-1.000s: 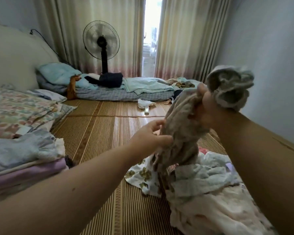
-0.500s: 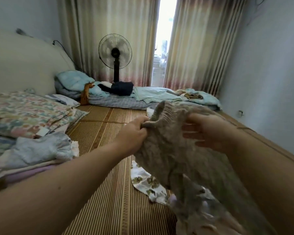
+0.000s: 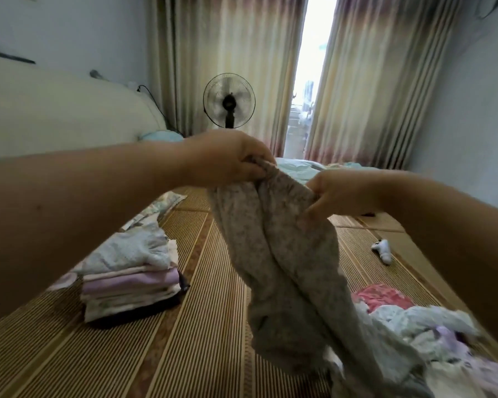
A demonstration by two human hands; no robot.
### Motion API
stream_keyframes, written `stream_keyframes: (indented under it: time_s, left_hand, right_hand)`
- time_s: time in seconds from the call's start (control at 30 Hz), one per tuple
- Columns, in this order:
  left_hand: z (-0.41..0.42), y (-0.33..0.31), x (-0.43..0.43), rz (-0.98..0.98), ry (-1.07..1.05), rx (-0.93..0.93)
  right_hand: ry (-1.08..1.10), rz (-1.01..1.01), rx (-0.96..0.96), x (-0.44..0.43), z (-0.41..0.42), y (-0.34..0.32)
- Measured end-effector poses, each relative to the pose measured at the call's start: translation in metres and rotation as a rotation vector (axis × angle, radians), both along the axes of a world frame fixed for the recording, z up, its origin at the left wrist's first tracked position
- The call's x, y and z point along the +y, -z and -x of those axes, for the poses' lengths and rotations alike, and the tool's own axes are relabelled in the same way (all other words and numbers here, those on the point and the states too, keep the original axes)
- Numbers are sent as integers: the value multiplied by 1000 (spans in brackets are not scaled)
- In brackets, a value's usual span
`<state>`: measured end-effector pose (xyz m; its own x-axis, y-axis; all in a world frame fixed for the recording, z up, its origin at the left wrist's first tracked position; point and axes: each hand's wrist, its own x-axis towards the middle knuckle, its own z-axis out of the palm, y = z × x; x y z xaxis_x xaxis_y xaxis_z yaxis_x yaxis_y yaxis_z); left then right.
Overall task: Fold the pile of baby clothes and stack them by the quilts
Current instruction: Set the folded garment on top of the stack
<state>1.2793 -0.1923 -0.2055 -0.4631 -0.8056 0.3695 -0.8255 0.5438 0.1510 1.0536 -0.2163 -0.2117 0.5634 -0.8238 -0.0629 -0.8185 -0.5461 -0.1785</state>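
Observation:
A speckled grey-beige garment hangs in the air in front of me, its lower end drooping onto the loose pile. My left hand grips its top edge at the left. My right hand pinches the top edge at the right. The unfolded pile of baby clothes, pale blue, white, lilac and pink, lies on the mat at lower right. A stack of folded clothes sits on the mat at left, with the floral quilts just behind it, mostly hidden by my left arm.
The woven bamboo mat covers the floor. A small white item lies on it at right. A standing fan and curtains are at the far end, a cream padded headboard at left, bedding beyond my hands.
Both hands have lifted the grey garment higher and spread its top edge apart, so it now hangs lengthwise. My view has tilted, bringing the folded stack fully into sight.

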Motion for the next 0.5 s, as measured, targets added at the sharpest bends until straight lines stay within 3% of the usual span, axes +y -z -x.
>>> stream_keyframes:
  time_s: [0.1,0.2,0.3,0.37,0.5]
  left_hand:
    - [-18,-37,7,109,-59,-32]
    - [-38,-62,11,267,-138,-155]
    - [-59,-79,13,359,-254,-190]
    - [-73,-89,14,370,-289,-146]
    - [-90,-96,16,280,-289,1]
  right_hand:
    - [56,216,127,-3,-12,-29]
    - [135,564,30,0,-20,-73]
    - [129,756,-46,8,-25,-107]
    - [117,780,-123,11,-27,-117]
    - [62,639,-419,15,-32,-120]
